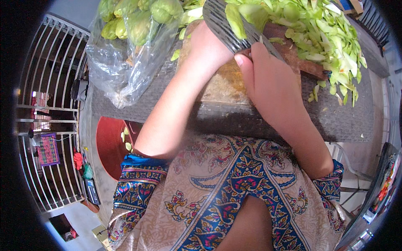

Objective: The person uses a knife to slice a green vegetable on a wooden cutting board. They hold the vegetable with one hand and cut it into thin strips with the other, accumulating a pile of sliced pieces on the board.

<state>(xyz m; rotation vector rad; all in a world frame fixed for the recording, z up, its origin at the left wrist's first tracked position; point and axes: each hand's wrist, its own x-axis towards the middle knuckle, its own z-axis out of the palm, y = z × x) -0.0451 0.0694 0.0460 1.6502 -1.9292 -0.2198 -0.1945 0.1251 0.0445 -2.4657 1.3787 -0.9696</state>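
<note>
My right hand [273,75] is closed around the handle of a broad-bladed cleaver [220,28]. Light green slices cling to the blade, which is tilted across the top of a worn wooden cutting board [220,91]. Beneath and behind the blade lies my left hand [209,40], its fingers hidden by the metal, so what it holds cannot be seen. A large heap of cut green slices [339,47] spreads over the board's far side and to the right. At the upper left, whole chayotes [138,26] sit in a clear plastic bag [132,69].
The board rests on a grey textured table surface [342,122]. Below its left edge stands a red tub [110,144] with a few slices inside. A dark reddish wooden piece [314,70] lies beside the heap. White metal bars [47,113] line the far left.
</note>
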